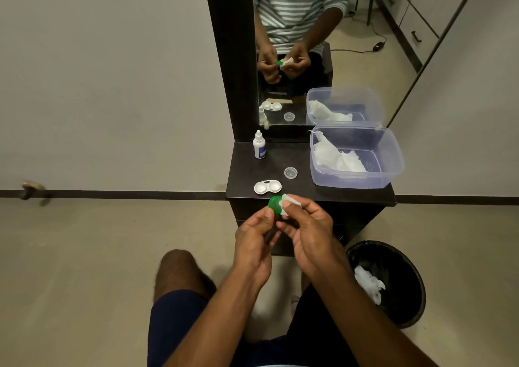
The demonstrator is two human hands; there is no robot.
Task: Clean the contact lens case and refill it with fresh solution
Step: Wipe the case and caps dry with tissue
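My left hand (254, 240) pinches a round green lens-case cap (275, 204) by its edge, just in front of the dark shelf (331, 194). My right hand (307, 232) presses a small white tissue (290, 199) against the cap's right side. The white two-well lens case (267, 187) lies uncapped on the shelf close behind the cap. A clear cap (290, 173) rests farther back beside it. The white solution bottle (259, 145) stands upright at the shelf's back left.
A clear plastic tub (393, 167) with white tissues inside fills the shelf's right half. A mirror (309, 43) rises behind the shelf. On the floor at the right stands a black waste bin (415, 296) holding a crumpled tissue. My knee (179, 271) is at lower left.
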